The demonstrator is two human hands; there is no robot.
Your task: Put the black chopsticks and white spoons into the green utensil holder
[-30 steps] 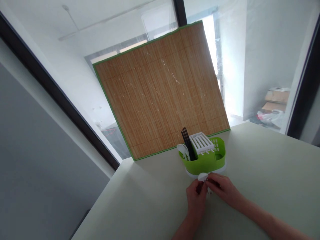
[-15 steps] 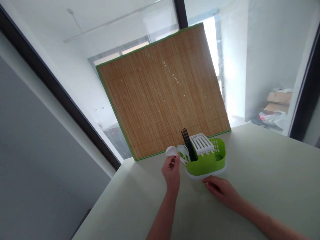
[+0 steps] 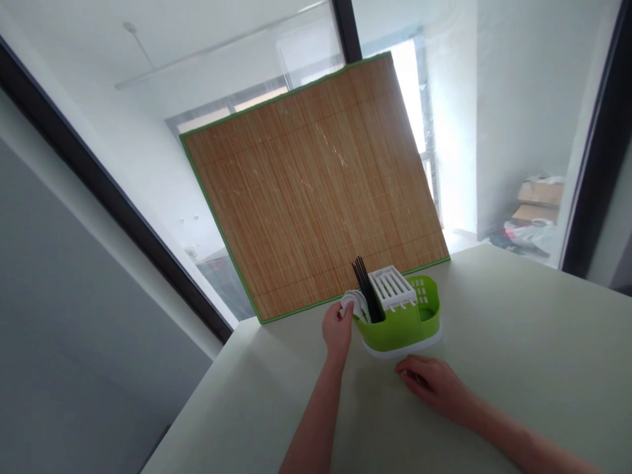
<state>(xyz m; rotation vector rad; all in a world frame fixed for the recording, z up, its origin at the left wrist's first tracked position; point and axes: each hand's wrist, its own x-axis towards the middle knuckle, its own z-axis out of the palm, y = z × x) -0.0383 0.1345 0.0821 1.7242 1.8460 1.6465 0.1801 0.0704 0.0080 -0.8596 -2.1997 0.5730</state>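
My left hand (image 3: pixel 338 329) is closed on a white spoon (image 3: pixel 348 299) at the left end of a green caddy (image 3: pixel 402 334). The spoon's bowl is up beside other white spoons standing in that compartment, and its handle is hidden behind the caddy wall. Black chopsticks (image 3: pixel 366 286) stand upright just right of the spoons. A white slatted rack (image 3: pixel 392 286) covers the caddy's middle, with small hooks along its front. My right hand (image 3: pixel 429 382) rests on the table in front of the caddy's white base, fingers curled together, with nothing visible in them.
The caddy stands on a pale table (image 3: pixel 513 355). Behind it a bamboo mat (image 3: pixel 316 191) with green edging leans against a glass pane with dark frames (image 3: pixel 348 33). Cardboard boxes (image 3: pixel 540 197) and plastic bags lie beyond the glass.
My left hand has moved right toward the caddy and brought the spoon down among the other spoons. My right hand stays near the caddy's front. The view has shifted slightly.
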